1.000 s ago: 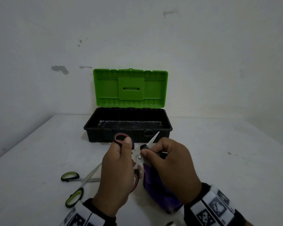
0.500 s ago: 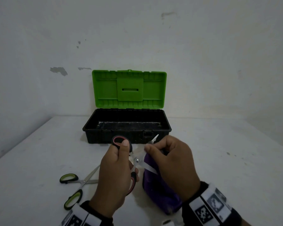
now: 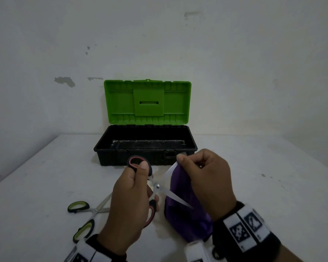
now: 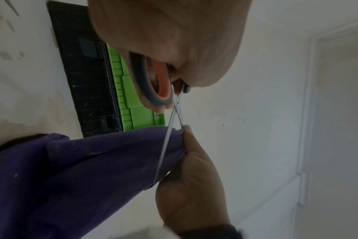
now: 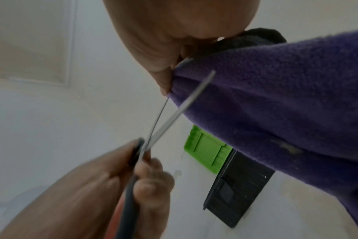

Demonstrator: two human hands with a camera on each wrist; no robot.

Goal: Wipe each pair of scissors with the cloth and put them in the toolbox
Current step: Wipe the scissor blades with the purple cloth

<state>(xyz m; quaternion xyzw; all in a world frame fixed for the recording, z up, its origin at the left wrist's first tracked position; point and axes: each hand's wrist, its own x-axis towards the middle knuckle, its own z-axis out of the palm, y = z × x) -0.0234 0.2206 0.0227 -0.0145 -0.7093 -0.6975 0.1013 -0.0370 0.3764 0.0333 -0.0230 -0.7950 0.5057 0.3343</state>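
Standing on white table (image 3: 45, 186), open toolbox (image 3: 145, 148) against scuffed white wall (image 3: 235, 63).

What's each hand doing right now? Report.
Left hand: grips the red-handled scissors, blades spread.
Right hand: pinches the purple cloth on one blade.

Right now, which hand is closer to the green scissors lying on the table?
Left. The left hand hangs just right of the green scissors, gripping the red scissors. The right hand is farther right, pinching the purple cloth.
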